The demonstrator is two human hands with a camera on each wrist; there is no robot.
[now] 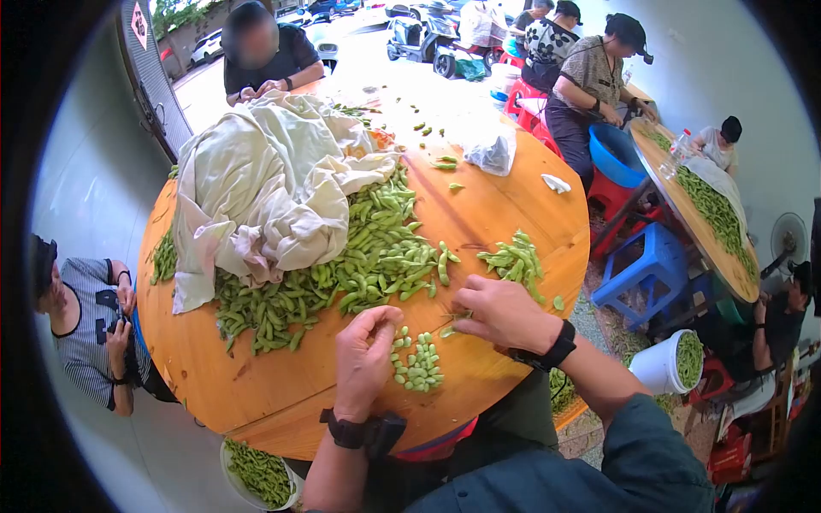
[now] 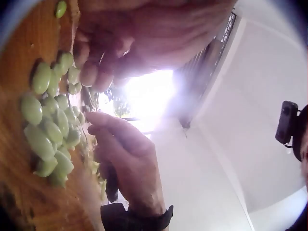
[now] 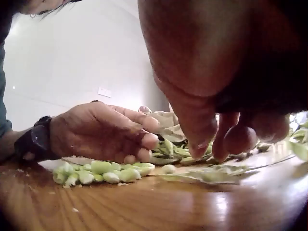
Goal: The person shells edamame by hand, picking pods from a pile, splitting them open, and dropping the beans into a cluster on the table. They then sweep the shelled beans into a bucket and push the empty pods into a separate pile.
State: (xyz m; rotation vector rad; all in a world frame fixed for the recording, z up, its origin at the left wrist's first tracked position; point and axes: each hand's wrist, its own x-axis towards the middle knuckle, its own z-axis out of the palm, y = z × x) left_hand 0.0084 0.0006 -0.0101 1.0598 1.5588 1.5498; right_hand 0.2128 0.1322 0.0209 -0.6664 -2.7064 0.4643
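Observation:
My left hand [image 1: 363, 355] hovers just left of a small heap of shelled green soybeans [image 1: 417, 366], fingers loosely bent. In the right wrist view a gap shows between the left thumb and fingers, with no bean or pod between them. On the heap's other side is my right hand [image 1: 506, 315], its fingers pointing down at the tabletop. A flattened green pod [image 3: 207, 175] lies under those fingertips, beside the beans. Black bands circle both wrists. In the left wrist view the bean heap [image 2: 50, 127] lies close below both hands.
Unshelled edamame pods [image 1: 291, 303] cover much of the round wooden table [image 1: 291, 406], partly under a pale cloth [image 1: 265, 188]. A smaller pod pile [image 1: 517, 261] lies beyond my right hand. Buckets of pods [image 1: 256, 474] stand below. People sit around this table and another one.

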